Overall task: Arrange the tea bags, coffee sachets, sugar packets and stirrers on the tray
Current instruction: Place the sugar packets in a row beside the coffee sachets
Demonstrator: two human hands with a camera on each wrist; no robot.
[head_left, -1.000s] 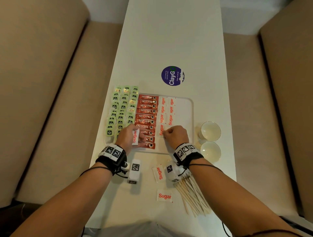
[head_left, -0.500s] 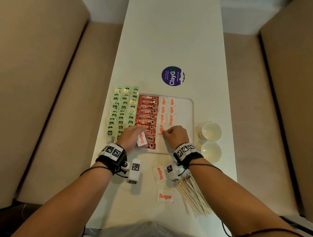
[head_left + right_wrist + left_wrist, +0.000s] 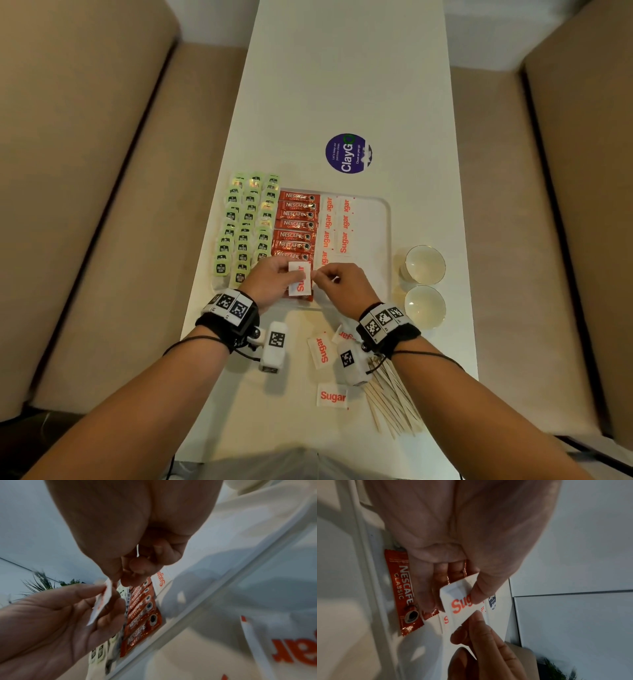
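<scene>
Head view | tray (image 3: 385,236) on tabletop (image 3: 342,85): tea, coffee, two sugar columns laid | left hand (image 3: 270,284), pinching sugar packet (image 3: 299,279), has carried it rightward to right hand (image 3: 342,286), whose fingertips now nip its edge | handover underway, placement next.

Red coffee sachets (image 3: 294,224), seemingly green tea bags (image 3: 245,226).
</scene>
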